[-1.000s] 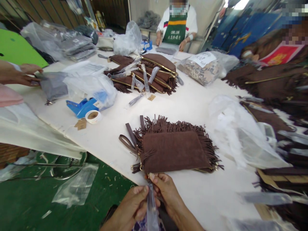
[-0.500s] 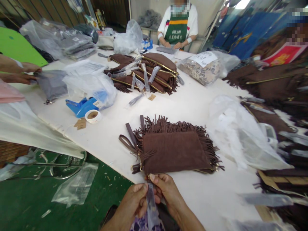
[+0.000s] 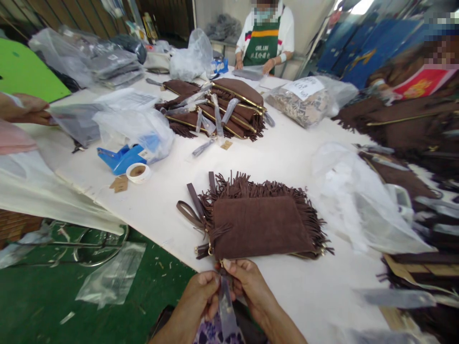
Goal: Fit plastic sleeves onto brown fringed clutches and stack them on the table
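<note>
A brown fringed clutch bag (image 3: 256, 224) lies flat on the white table, with a looped wrist strap at its left end. Just below its near edge, my left hand (image 3: 202, 291) and my right hand (image 3: 249, 284) are close together, fingers pinched. Between them hangs a strap in a clear plastic sleeve (image 3: 226, 306), its top end at my fingertips. Both hands are closed on this sleeved strap. A small metal fitting shows at my right thumb; its exact shape is hidden by the fingers.
A blue tape dispenser (image 3: 122, 159) and tape roll (image 3: 138, 172) sit left. Beyond lies a pile of brown bags (image 3: 222, 107). Clear plastic (image 3: 358, 196) and more brown bags (image 3: 423, 119) are at right. Co-workers stand around the table (image 3: 172, 210); one hand (image 3: 25, 111) grips a plastic bag.
My hands stay nearly in place, with the left fingers shifted slightly. The co-worker's hand at left has drawn back leftward, pulling the plastic bag. The far co-worker's hands have moved apart.
</note>
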Available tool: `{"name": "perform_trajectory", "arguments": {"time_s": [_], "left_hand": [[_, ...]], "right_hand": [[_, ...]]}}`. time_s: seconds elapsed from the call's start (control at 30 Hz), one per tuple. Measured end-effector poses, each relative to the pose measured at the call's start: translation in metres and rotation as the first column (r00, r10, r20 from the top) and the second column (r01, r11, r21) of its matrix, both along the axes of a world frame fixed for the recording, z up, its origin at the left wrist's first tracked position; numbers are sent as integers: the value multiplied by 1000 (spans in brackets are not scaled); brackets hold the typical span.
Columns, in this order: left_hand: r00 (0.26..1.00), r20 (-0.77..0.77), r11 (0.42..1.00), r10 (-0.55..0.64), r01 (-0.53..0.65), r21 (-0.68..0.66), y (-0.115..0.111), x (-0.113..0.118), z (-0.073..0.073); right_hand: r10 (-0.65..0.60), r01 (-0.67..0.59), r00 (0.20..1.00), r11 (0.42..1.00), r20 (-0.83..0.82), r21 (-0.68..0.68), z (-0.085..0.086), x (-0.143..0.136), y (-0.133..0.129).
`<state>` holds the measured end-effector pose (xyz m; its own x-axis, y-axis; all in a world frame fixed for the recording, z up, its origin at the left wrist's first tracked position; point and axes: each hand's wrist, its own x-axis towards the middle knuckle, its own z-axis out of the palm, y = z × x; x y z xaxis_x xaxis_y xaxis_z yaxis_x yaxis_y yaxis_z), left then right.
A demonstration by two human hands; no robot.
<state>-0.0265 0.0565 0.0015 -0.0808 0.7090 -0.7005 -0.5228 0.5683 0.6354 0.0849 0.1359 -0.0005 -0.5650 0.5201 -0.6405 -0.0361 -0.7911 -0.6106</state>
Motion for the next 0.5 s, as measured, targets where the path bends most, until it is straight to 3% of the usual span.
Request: {"name": "perform_trajectory", "arguments": {"time_s": [0.2,0.5], "left_hand": [[996,-13,997,83,-83,2,0,4,1],[985,-130,992,117,-123,-34,-5,7,3]], "right_hand": [[-15,16,999,1000,36,-10,0,-3,-1],[-47,24,983,992,178,125,-13,-4,-3]]}}
